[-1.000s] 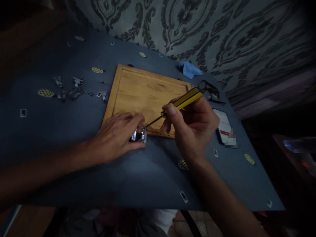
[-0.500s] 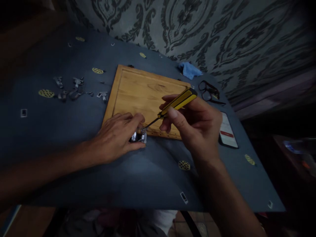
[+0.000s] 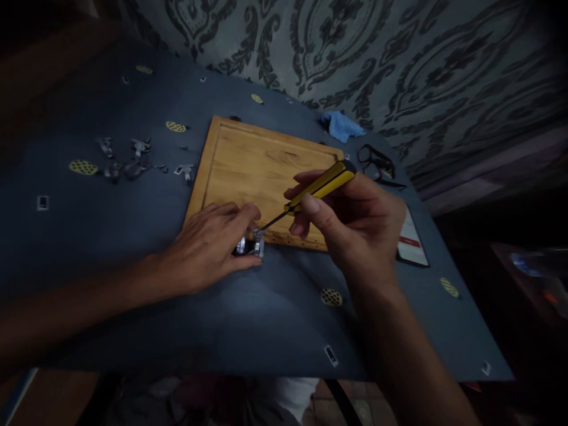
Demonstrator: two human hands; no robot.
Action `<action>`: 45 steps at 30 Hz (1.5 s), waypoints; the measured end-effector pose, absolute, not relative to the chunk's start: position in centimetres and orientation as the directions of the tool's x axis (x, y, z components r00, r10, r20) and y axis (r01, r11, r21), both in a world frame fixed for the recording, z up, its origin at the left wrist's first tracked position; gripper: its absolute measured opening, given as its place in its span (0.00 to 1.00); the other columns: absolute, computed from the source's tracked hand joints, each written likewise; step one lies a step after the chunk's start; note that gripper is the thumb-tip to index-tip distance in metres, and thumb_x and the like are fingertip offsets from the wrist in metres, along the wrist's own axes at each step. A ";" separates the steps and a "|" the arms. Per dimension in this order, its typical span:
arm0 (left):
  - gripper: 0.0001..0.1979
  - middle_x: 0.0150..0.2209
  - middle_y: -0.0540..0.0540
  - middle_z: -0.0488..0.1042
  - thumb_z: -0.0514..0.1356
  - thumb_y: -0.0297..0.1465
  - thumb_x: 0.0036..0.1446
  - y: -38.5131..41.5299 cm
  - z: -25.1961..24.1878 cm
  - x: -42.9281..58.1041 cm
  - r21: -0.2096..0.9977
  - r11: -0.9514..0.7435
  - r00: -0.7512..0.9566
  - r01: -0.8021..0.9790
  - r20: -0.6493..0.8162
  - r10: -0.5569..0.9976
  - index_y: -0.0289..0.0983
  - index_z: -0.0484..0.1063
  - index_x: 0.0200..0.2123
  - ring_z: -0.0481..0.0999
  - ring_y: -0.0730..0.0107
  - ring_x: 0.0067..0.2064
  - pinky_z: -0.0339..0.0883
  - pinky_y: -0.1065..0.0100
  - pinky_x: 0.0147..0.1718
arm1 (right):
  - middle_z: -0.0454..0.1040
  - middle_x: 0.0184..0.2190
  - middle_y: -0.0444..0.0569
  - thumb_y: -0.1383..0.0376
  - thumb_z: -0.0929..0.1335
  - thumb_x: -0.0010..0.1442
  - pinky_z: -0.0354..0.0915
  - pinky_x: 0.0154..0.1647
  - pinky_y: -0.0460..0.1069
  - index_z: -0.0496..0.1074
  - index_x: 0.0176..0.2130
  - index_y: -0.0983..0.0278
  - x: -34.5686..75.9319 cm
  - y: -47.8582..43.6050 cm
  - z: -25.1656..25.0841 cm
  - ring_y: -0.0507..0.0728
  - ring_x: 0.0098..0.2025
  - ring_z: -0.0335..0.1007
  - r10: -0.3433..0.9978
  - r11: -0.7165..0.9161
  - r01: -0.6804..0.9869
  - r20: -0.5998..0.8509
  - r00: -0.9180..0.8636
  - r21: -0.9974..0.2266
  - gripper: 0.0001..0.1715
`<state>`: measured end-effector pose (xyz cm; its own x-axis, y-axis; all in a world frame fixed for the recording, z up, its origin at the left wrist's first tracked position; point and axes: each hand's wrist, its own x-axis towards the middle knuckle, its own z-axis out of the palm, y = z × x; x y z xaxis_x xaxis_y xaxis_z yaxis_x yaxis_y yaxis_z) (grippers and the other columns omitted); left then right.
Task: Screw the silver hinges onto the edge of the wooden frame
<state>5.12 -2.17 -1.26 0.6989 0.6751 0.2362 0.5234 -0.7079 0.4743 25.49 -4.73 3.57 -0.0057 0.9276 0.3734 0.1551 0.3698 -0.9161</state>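
My right hand [image 3: 350, 219] grips a screwdriver [image 3: 323, 182] with a yellow and black handle, its shaft slanting down to the left. The screwdriver's tip meets a shiny metal hinge [image 3: 258, 244] at the near edge of a wooden panel [image 3: 261, 154]. My left hand [image 3: 217, 236] is closed around that hinge, thumb on its near side and fingers over the panel's near left corner. Part of the hinge is hidden under the left hand. The panel lies flat on a dark blue patterned tablecloth [image 3: 177, 331].
Several metal hinge parts [image 3: 141, 148] and small screws [image 3: 160, 168] lie left of the panel. On the right are eyeglasses [image 3: 377, 163], a phone [image 3: 412, 242] partly behind my right hand, and a blue cloth [image 3: 342, 126] near the papered wall [image 3: 337, 53].
My right hand and the screwdriver handle have shifted very slightly to the right, the tip staying at the hinge. My left hand looks unmoved.
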 end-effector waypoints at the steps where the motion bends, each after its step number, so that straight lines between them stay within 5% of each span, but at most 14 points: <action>1: 0.24 0.48 0.44 0.80 0.72 0.36 0.57 -2.2 -1.2 5.1 0.472 -0.710 0.700 0.523 0.238 0.673 0.40 0.65 0.50 0.80 0.53 0.50 0.70 0.59 0.46 | 0.82 0.32 0.43 0.60 0.79 0.57 0.71 0.20 0.47 0.81 0.39 0.58 25.2 -4.8 3.5 0.49 0.20 0.73 0.923 0.378 0.157 0.385 0.015 -0.912 0.09; 6: 0.24 0.48 0.44 0.80 0.73 0.35 0.56 -2.2 -1.1 5.2 0.478 -0.711 0.697 0.515 0.249 0.672 0.38 0.65 0.50 0.80 0.53 0.50 0.70 0.59 0.47 | 0.74 0.24 0.37 0.55 0.79 0.57 0.67 0.16 0.45 0.74 0.33 0.58 24.0 -5.0 2.3 0.48 0.17 0.68 0.855 0.422 0.239 0.472 0.215 -0.874 0.15; 12: 0.24 0.46 0.46 0.81 0.74 0.35 0.55 -2.2 -1.1 5.1 0.505 -0.696 0.694 0.510 0.237 0.680 0.39 0.66 0.49 0.80 0.54 0.49 0.69 0.60 0.46 | 0.76 0.28 0.37 0.56 0.77 0.60 0.63 0.15 0.44 0.75 0.34 0.59 24.5 -4.6 1.9 0.46 0.17 0.67 0.772 0.516 0.255 0.573 0.277 -0.818 0.11; 29: 0.24 0.49 0.45 0.80 0.73 0.35 0.56 -2.2 -1.1 5.1 0.489 -0.700 0.692 0.522 0.237 0.682 0.40 0.65 0.50 0.80 0.53 0.51 0.71 0.58 0.48 | 0.72 0.24 0.37 0.53 0.79 0.56 0.65 0.14 0.45 0.71 0.30 0.59 24.2 -4.8 2.5 0.48 0.16 0.68 0.854 0.432 0.248 0.482 0.198 -0.867 0.19; 36: 0.25 0.47 0.43 0.80 0.73 0.36 0.56 -2.1 -1.2 5.2 0.462 -0.711 0.703 0.530 0.229 0.673 0.38 0.66 0.51 0.80 0.52 0.50 0.71 0.57 0.47 | 0.77 0.29 0.41 0.54 0.78 0.59 0.70 0.20 0.49 0.80 0.41 0.56 25.2 -4.9 3.2 0.51 0.20 0.72 0.922 0.370 0.216 0.386 0.033 -0.903 0.13; 45: 0.25 0.49 0.43 0.80 0.73 0.36 0.56 -2.1 -1.1 5.1 0.471 -0.714 0.707 0.518 0.235 0.667 0.38 0.66 0.51 0.80 0.53 0.51 0.71 0.58 0.48 | 0.80 0.30 0.41 0.57 0.81 0.54 0.70 0.18 0.45 0.76 0.32 0.60 25.1 -4.9 3.2 0.48 0.19 0.70 0.910 0.383 0.178 0.404 0.097 -0.906 0.14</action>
